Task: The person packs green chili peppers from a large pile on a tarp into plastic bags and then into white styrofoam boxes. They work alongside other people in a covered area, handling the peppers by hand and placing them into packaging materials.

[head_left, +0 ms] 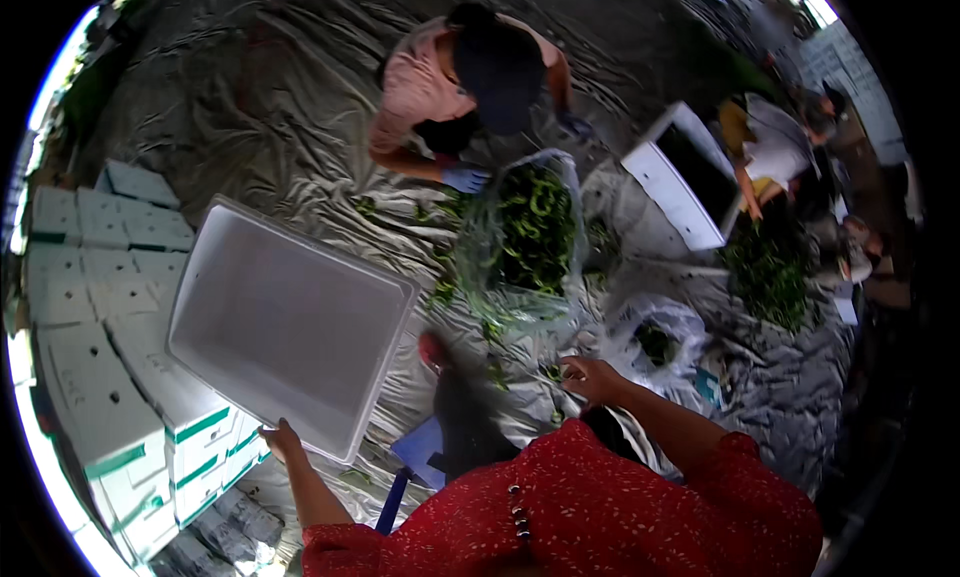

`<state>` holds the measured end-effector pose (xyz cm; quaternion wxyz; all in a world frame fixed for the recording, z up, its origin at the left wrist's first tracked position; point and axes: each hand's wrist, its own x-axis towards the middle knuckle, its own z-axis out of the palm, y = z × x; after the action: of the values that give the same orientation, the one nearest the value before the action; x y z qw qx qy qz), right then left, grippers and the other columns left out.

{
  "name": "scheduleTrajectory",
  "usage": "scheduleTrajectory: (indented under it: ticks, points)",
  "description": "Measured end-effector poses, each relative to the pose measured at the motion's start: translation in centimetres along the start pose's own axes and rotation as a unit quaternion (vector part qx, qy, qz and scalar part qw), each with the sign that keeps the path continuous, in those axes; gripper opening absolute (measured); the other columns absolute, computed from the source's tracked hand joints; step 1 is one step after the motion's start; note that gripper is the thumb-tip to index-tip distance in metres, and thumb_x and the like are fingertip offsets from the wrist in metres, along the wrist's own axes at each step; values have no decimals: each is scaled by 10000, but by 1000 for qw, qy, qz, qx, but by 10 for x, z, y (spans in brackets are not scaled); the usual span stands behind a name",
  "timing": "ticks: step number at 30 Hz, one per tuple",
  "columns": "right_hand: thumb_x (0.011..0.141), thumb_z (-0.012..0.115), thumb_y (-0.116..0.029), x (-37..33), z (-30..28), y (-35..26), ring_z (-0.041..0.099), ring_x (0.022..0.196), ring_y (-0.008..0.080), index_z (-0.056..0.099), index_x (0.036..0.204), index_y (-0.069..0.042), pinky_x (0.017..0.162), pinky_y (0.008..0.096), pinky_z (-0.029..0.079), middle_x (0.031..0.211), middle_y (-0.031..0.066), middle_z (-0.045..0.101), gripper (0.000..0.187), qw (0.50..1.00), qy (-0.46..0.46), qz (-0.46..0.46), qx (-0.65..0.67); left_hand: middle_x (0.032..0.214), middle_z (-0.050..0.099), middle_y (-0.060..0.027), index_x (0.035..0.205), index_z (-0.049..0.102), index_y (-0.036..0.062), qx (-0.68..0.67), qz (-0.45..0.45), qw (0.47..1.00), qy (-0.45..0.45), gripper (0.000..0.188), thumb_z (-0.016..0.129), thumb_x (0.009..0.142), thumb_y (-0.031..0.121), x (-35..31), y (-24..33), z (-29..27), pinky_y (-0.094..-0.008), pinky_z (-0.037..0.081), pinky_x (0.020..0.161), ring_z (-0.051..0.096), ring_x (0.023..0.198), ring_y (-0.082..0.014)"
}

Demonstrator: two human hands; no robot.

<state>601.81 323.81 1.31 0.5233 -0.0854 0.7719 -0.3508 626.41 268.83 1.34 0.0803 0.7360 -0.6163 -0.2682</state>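
Observation:
My left hand (pixel 283 440) is closed on the near rim of a large grey-white plastic bin (pixel 290 327), which is tilted so that its bare inside shows. On the right, my right hand (pixel 595 379) hangs over the ground sheet with its fingers apart and nothing visible in them. Near it lies a white plastic bag (pixel 680 322) with something green inside. Farther off stands a clear plastic bag (pixel 475 277) filled with what look like long green peppers (pixel 535 227). More green pieces are scattered around that bag.
Stacked white boxes (pixel 110 377) line the left side. A person in a pink top (pixel 410 87) crouches beyond the clear bag, wearing blue gloves. At right, another person (pixel 780 142) bends by a white box (pixel 665 177) and a green heap (pixel 770 267). A blue stool (pixel 420 447) is beside my leg.

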Motion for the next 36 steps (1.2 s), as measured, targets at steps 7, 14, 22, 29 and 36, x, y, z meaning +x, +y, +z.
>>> scheduleTrajectory:
  ticks: [7, 14, 22, 29, 36]
  points:
    - [706, 700, -328, -134, 92, 176, 542, 1070, 320, 549, 1184, -136, 870, 415, 456, 1156, 143, 537, 537, 977, -138, 107, -121, 1170, 570, -183, 1197, 536, 76, 294, 439, 597, -604, 518, 693, 748, 281, -135, -126, 120, -423, 415, 951, 524, 1112, -354]
    - [839, 563, -262, -191, 89, 184, 614, 865, 351, 571, 975, -99, 735, 423, 478, 907, 140, 649, 212, 973, -159, 168, 14, 972, 651, -176, 1149, 598, 123, 418, 319, 439, -729, 394, 640, 783, 265, -309, -24, 95, -419, 480, 806, 614, 928, -355]
    - [796, 660, -282, -110, 102, 308, 632, 883, 218, 551, 1153, -65, 799, 350, 492, 943, 122, 662, 432, 895, -201, 201, 344, 894, 665, -152, 1255, 503, 68, 407, -123, 323, -845, 491, 661, 801, 167, -281, -75, 244, -339, 542, 689, 655, 848, -205]
    - [680, 750, -383, 238, 118, 508, 389, 1237, 374, 229, 1400, -13, 990, 417, 387, 1387, 213, 317, 962, 939, 239, 244, -40, 1250, 436, -181, 1365, 267, 113, 365, -142, 794, -465, 826, 780, 726, 222, -265, -264, 570, -551, 537, 761, 534, 1028, -389]
    - [704, 724, -411, 327, 147, 542, 413, 1197, 348, 240, 1407, -74, 921, 425, 435, 1388, 147, 333, 918, 883, 275, 341, -171, 1051, 494, -134, 1132, 443, 55, 292, 1, 857, -424, 458, 671, 736, 76, -205, -319, 663, -442, 574, 558, 563, 847, -307]
